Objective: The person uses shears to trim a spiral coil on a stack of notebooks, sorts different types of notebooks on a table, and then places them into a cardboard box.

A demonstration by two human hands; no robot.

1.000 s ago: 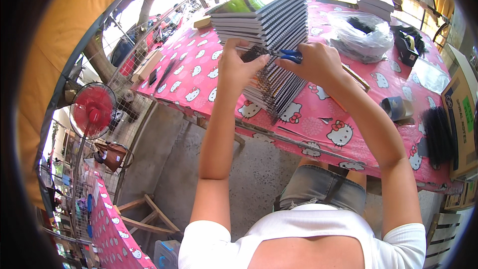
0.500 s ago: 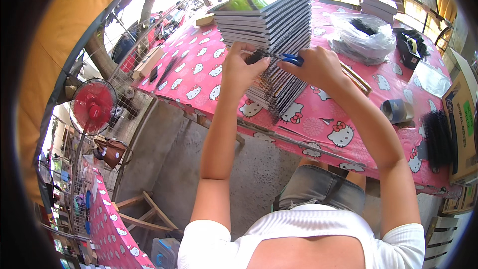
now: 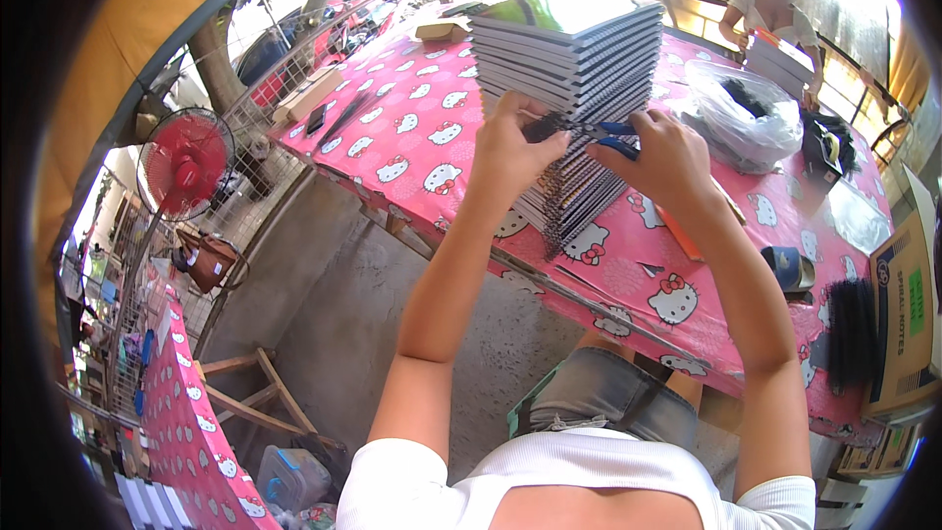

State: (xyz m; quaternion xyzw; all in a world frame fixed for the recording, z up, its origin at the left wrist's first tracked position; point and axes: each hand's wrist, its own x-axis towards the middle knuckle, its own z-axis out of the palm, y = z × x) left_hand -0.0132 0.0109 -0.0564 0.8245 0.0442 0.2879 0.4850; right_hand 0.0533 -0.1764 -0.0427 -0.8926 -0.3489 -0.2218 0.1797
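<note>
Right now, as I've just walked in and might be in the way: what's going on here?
At a pink table, a person works at a stack of spiral notebooks. The right hand holds blue-handled pliers, their tips at the dark coils; the left hand is beside the tips. Across the table, another person is at a pile of books.

Free room over pink tablecloth (image 3: 417, 149) left of the notebook stack (image 3: 581, 74), plastic bag (image 3: 751, 128) in the way rightward

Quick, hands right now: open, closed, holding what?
Left hand: curled at the dark coils on the notebook stack; whether it grips them cannot be told.
Right hand: closed, holding blue-handled pliers.
</note>
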